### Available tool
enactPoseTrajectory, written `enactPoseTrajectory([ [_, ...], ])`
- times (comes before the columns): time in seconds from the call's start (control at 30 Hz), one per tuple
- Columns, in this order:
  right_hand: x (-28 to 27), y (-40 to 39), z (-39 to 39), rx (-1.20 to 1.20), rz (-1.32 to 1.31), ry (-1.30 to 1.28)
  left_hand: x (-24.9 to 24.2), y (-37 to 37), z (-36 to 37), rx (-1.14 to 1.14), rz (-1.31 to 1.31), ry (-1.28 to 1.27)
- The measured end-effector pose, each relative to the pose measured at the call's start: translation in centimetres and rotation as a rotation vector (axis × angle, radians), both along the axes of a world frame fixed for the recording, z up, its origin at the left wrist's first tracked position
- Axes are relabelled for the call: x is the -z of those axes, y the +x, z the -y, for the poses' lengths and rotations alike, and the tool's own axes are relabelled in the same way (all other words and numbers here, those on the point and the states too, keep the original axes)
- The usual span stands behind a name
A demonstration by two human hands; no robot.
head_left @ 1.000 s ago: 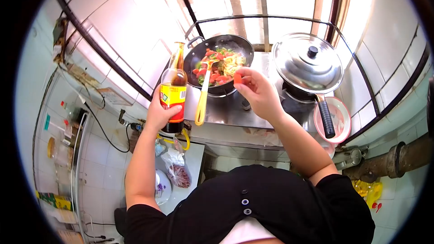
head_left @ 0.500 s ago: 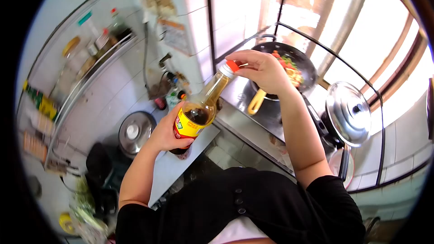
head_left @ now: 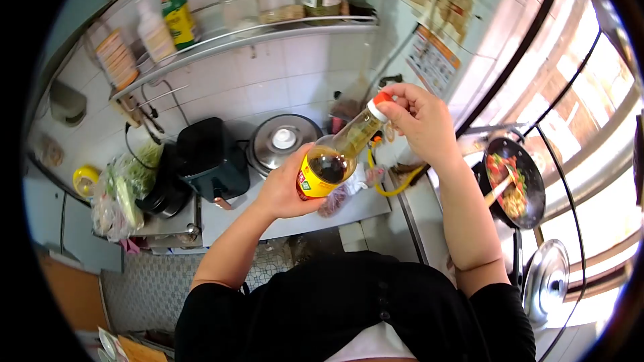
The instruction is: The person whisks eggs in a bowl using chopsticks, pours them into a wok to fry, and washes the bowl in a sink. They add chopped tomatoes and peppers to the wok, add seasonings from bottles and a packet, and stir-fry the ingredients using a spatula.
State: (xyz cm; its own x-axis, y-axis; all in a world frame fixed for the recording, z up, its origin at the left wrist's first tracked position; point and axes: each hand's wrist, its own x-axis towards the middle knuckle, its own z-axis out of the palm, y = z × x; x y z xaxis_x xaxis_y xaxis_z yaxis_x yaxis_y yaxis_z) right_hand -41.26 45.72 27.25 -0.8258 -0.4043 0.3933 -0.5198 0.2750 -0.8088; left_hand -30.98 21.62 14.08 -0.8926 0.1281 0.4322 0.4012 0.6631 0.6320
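Bottle held tilted in both hands above the counter edge, red cap on top

Left hand wraps its fingers around the yellow-labelled base, where dark liquid pools; right hand pinches the cap between thumb and fingertips, the other fingers curled beside the neck. Below the bottle lie a plastic bag and a yellow hose on the grey counter. Further left stand a pot with a steel lid and a black appliance. To the right a black wok holds red and green vegetables, well apart from the hands
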Motion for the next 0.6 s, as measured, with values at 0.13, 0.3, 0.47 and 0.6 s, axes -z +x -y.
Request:
enactPoseTrajectory([
  [0.13,0.1,0.6,4.4,-0.313,0.034,-0.277,-2.8,-1.0,4.0,-0.097,-0.227,0.381],
  [0.3,1.3,2.5,6.1,-0.461,0.100,-0.198,-13.3,-7.1,12.4,-0.336,-0.788,0.467],
  [0.47,3.2,3.5,6.6,-0.435,0.143,-0.094,-19.4,-15.0,20.8,-0.810,-0.894,0.221],
  [0.6,4.4,3.2,6.1,-0.393,0.122,-0.026,-18.8,-19.6,23.0,-0.815,-0.882,0.276],
])
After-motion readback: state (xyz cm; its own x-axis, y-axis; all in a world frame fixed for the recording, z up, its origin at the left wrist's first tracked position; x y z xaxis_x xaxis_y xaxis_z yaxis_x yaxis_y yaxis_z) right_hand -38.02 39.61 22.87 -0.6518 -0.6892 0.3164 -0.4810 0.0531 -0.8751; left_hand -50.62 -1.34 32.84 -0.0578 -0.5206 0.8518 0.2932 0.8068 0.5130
